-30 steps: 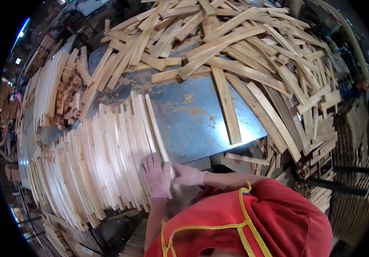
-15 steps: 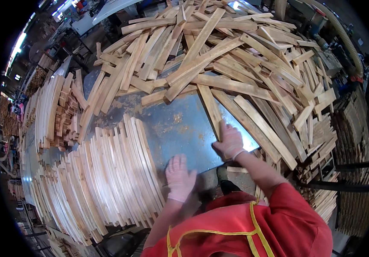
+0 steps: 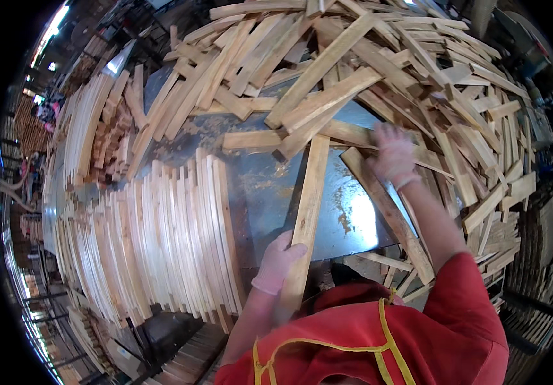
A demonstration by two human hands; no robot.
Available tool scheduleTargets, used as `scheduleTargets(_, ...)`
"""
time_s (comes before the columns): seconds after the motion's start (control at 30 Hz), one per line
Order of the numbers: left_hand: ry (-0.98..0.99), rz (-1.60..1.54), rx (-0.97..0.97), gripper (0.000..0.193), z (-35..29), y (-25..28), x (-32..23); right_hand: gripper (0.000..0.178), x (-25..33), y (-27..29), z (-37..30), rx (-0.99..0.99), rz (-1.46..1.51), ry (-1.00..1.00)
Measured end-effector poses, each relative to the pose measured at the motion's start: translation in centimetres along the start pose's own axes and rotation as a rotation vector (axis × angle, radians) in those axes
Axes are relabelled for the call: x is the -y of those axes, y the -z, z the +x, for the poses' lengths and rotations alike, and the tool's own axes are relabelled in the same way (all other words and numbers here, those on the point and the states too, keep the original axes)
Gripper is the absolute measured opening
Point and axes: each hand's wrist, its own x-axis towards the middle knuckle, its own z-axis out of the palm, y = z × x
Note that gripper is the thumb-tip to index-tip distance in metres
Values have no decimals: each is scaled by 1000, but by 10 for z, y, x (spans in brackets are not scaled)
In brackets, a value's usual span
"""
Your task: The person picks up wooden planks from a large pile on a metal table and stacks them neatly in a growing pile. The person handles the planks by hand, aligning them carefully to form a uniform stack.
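My left hand, in a thin pale glove, is closed on the near part of a wooden board, thumb over its face. That board slants away from me across the metal tabletop, its far end beside the loose pile. My right hand, gloved alike and a little blurred, reaches over the near edge of the pile of boards. Its fingers look stretched out above a board; whether they touch it I cannot tell. Just below this hand lies another loose board.
Left of my left hand stands a tight row of pale boards on edge. Behind it is a smaller stack of boards. Sawdust lies on the tabletop. More boards are stacked at the right.
A board that lay under my right hand has swung leftward and is now in my left hand. My right hand has let it go and moved away from me, over the pile. The view has shifted.
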Motion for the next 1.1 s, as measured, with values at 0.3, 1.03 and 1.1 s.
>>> scheduleTargets(0.3, 24, 509, -542, 47, -126, 52, 18, 74, 11, 43, 27, 546, 260, 79)
scheduleTargets(1.03, -253, 1513, -644, 88, -83, 105, 97, 51, 196, 18, -93, 270, 597, -231)
scheduleTargets(1.1, -285, 1495, -673, 87, -72, 102, 93, 52, 90, -21, -110, 4, 104, -278)
